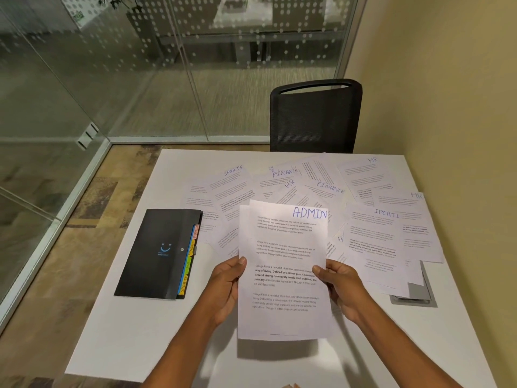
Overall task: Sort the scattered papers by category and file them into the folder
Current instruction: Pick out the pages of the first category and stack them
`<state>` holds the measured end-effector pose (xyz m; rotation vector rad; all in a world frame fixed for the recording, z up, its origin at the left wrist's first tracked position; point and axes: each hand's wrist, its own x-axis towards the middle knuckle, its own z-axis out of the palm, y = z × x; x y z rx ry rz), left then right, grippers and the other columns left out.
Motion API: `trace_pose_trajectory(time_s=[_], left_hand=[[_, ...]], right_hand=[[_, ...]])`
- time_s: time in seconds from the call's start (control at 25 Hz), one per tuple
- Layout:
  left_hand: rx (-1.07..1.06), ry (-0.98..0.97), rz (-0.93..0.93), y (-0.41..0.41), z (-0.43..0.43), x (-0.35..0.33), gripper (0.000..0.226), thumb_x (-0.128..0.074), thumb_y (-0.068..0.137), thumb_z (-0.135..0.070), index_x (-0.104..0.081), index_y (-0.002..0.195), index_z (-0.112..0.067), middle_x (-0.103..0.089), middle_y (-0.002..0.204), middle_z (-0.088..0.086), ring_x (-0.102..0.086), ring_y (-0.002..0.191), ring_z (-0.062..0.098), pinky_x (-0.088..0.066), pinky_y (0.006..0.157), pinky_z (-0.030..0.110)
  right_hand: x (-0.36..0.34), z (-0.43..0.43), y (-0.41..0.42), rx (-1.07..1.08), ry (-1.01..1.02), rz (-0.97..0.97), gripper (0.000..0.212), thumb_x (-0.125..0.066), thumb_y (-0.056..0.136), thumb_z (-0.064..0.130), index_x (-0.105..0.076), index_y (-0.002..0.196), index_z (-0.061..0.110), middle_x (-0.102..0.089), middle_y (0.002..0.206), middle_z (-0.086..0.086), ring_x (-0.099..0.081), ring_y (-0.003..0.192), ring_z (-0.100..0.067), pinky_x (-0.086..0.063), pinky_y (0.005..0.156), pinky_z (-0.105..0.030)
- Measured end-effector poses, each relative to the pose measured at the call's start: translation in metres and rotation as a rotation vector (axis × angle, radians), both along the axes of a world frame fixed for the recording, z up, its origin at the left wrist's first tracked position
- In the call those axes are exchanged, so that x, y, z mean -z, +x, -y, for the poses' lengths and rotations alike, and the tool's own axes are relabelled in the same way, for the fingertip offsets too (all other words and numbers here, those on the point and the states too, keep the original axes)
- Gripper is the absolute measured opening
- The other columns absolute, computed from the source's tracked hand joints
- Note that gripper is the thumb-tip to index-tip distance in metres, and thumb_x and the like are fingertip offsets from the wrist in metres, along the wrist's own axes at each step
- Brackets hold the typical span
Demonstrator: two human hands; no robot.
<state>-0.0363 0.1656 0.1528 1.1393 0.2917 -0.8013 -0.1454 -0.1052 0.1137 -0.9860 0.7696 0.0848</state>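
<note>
Both hands hold a small stack of sheets headed ADMIN (282,275) upright over the near part of the white table (126,331). The left hand (228,287) grips the stack's left edge and the right hand (340,287) grips its right edge, each with the thumb on the printed front and the fingers behind. A closed black folder (161,253) lies flat just left of the left hand, its coloured tabs facing the stack. Scattered papers (377,233) marked SPORTS, FINANCE and HR overlap across the far and right part of the table, behind the held sheets. A black chair (314,116) stands at the far edge.
</note>
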Motion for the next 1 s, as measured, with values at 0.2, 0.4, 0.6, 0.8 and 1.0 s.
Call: trace_pose_trajectory(time_s=[0.2,0.4,0.6,0.8,1.0], left_hand=[[0.032,0.036,0.047,-0.002,0.004,-0.005,0.033,-0.060,0.107,-0.015,-0.069,0.138,-0.010,-0.075,0.134,0.016,-0.073,0.122,0.037,-0.062,0.100,0.049],[0.027,0.081,0.084,-0.006,0.008,-0.009,0.031,-0.063,0.106,-0.012,-0.071,0.135,-0.007,-0.077,0.129,0.016,-0.077,0.114,0.034,-0.066,0.088,0.040],[-0.008,0.171,0.113,-0.018,0.012,-0.008,0.031,-0.071,0.102,-0.011,-0.072,0.133,-0.007,-0.078,0.126,0.015,-0.077,0.113,0.036,-0.063,0.096,0.049],[-0.009,0.213,0.191,-0.037,0.017,-0.015,0.028,-0.068,0.104,-0.014,-0.070,0.132,-0.010,-0.080,0.124,0.010,-0.078,0.111,0.032,-0.066,0.089,0.040],[-0.046,0.288,0.192,-0.050,0.018,-0.012,0.023,-0.058,0.111,-0.023,-0.069,0.130,-0.017,-0.082,0.119,0.004,-0.081,0.104,0.023,-0.064,0.076,0.028]], right_hand=[[0.006,0.000,-0.005,0.006,0.040,0.008,0.034,-0.071,0.095,-0.003,-0.071,0.129,-0.001,-0.076,0.125,-0.022,-0.079,0.103,-0.033,-0.068,0.078,-0.038],[0.006,0.005,-0.010,-0.014,0.064,0.035,0.040,-0.071,0.096,-0.002,-0.067,0.136,0.003,-0.075,0.129,-0.019,-0.075,0.116,-0.037,-0.067,0.083,-0.042],[0.002,0.008,-0.013,-0.082,0.010,0.048,0.042,-0.073,0.094,-0.002,-0.069,0.135,0.005,-0.076,0.129,-0.017,-0.073,0.119,-0.037,-0.061,0.101,-0.052],[0.006,0.016,-0.017,-0.135,-0.040,0.013,0.040,-0.073,0.095,-0.002,-0.069,0.134,0.007,-0.077,0.128,-0.016,-0.075,0.116,-0.038,-0.056,0.105,-0.059],[0.014,0.020,-0.022,-0.216,-0.051,-0.003,0.039,-0.073,0.097,0.002,-0.069,0.135,0.008,-0.076,0.129,-0.016,-0.075,0.116,-0.040,-0.054,0.107,-0.063]])
